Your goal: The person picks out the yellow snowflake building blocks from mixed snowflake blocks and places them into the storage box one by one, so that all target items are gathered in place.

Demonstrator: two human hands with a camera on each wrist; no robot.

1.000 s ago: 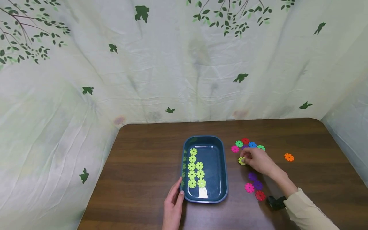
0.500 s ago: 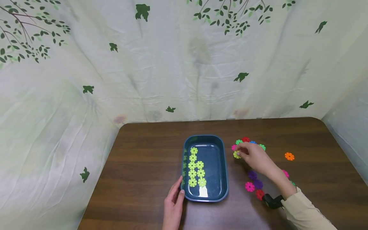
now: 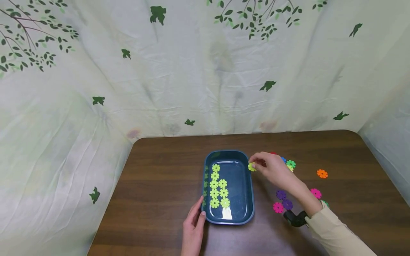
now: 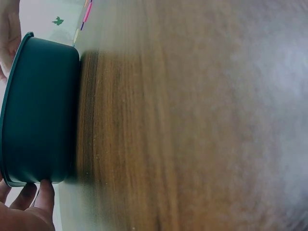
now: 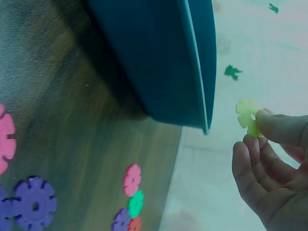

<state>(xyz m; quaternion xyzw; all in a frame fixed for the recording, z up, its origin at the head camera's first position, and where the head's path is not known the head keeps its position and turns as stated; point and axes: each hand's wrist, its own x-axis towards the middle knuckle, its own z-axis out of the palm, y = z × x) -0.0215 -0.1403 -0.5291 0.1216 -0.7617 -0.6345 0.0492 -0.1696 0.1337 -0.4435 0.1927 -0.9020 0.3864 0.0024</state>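
My right hand (image 3: 272,169) pinches a yellow flower-shaped plastic disc (image 5: 247,117) between thumb and fingers. In the head view it is at the right rim of the deep blue tray (image 3: 241,209); the right wrist view shows the disc raised above table level, beyond the tray's rim. Inside the tray, several yellow discs (image 3: 214,193) lie in two columns towards the left side. My left hand (image 3: 193,229) rests against the tray's left wall near the front corner. Its fingertips (image 4: 45,192) touch the outer wall, fairly straight.
On the wooden table (image 3: 153,192), right of the tray, lie purple discs (image 3: 287,204), pink discs (image 3: 277,207) and an orange disc (image 3: 322,173). A green disc (image 3: 290,163) is among others partly hidden behind the right hand. A leaf-patterned cloth (image 3: 205,71) hangs behind the table.
My right hand has carried the yellow disc leftward from the loose discs to the tray's right rim. The left hand and tray have stayed in place.
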